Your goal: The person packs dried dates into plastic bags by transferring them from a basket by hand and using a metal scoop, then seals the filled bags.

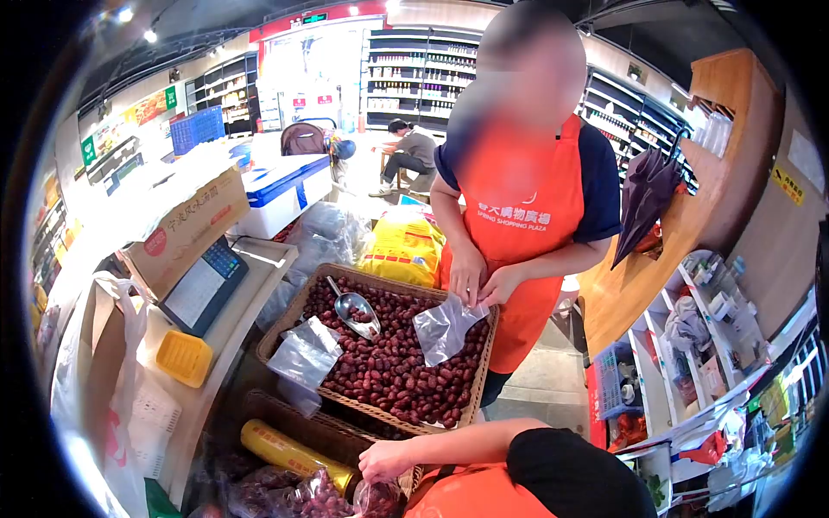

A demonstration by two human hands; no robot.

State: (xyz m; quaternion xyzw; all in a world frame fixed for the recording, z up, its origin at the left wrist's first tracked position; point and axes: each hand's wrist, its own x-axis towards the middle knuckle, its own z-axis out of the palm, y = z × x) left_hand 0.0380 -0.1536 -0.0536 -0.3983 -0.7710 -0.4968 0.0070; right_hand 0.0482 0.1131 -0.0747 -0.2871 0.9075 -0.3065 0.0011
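My right hand (386, 461) reaches in from the bottom right, fingers curled at the top of a clear plastic bag of dark red fruit (377, 498). My left hand is out of view. Beside my right hand lies a yellow cylindrical pack (296, 456), with more bagged fruit (315, 495) below it. Beyond, a wicker basket (490, 363) holds loose dark red fruit (389, 380), a metal scoop (357, 314) and empty clear bags (306, 352). Across the basket, a co-worker in an orange apron (522, 203) holds a clear bag (445, 330) with both hands.
At the left, a counter (220, 367) bears a scale (203, 289), a cardboard box (192, 229) and a yellow tray (184, 358). A yellow bag (402, 250) sits behind the basket. White shelving (661, 380) and an umbrella (646, 198) are on the right; another person (413, 151) sits far back.
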